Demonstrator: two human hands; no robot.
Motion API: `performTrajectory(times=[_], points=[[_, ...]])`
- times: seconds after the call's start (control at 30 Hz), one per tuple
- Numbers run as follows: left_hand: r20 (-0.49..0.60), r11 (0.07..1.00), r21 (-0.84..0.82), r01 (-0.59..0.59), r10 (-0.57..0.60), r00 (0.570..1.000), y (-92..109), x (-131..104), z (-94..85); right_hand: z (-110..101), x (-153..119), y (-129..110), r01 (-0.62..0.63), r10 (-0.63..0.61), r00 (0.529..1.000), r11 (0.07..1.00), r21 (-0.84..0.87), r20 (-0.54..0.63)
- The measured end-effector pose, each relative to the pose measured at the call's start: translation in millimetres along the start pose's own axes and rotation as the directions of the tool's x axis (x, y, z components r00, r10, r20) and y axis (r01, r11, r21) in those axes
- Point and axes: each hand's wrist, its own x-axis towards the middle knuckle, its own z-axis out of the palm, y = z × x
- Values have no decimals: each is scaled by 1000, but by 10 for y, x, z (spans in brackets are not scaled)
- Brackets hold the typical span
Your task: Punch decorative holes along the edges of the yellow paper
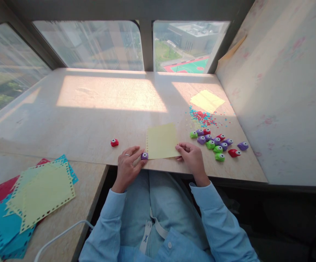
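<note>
A yellow paper sheet [162, 141] lies at the table's front edge, with a row of small holes along its left side. At its lower left corner sits a purple craft punch [144, 156], gripped by the fingers of my left hand [128, 165], which wears a ring. My right hand [192, 158] pinches the sheet's lower right edge between thumb and fingers. A red punch [114, 142] stands by itself to the left of the sheet.
Several purple, green and red punches [218, 149] cluster at the right, below scattered paper confetti [202, 118] and yellow sheets [207, 100]. Punched yellow, blue and red sheets [47, 189] pile up at the lower left, near a white cable [62, 233]. A wall [283, 109] bounds the right side.
</note>
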Motion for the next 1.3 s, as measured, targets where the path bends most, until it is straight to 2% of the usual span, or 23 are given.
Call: performTrajectory(times=[0.03, 0.1, 0.17, 0.23, 0.3, 0.37, 0.43, 0.5, 0.63, 0.83, 1.1, 1.3], points=[[3, 1000, 2, 2, -2, 1000, 2, -1, -4, -7, -6, -16, 34, -34, 999, 997, -69, -1], [4, 1000, -3, 4, -4, 1000, 5, -2, -11, -37, -20, -53, 171, -187, 982, 946, -275, -34], [3, 1000, -25, 7, -7, 1000, 7, -3, -20, -78, -36, -94, 307, -382, 922, 815, -492, -56], [-3, 998, -56, 18, -18, 1000, 9, -2, -31, -109, -47, -136, 388, -514, 858, 682, -620, -28], [-7, 996, -87, 32, -33, 999, 13, -2, -45, -108, -42, -168, 490, -583, 808, 581, -650, 87], [-6, 993, -112, 36, -37, 999, 19, -2, -59, -68, -15, -177, 633, -620, 733, 471, -614, 281], [-3, 992, -123, 34, -34, 999, 28, -4, -67, 2, 26, -153, 748, -615, 643, 374, -549, 457], [-11, 992, -118, 40, -42, 999, 43, -6, -64, 77, 67, -101, 798, -586, 591, 325, -507, 554], [-52, 995, -82, 65, -69, 996, 83, 1, -24, 163, 106, 15, 810, -569, 581, 331, -485, 581], [-92, 995, -44, 84, -88, 992, 117, 16, 14, 159, 95, 47, 808, -580, 581, 332, -486, 570], [24, 999, -32, 31, -30, 999, 59, -12, -48, 171, 90, 43, 804, -577, 587, 335, -492, 567], [34, 999, -43, -14, 16, 999, 38, -17, -81, 172, 91, 46, 802, -580, 589, 333, -495, 563]])
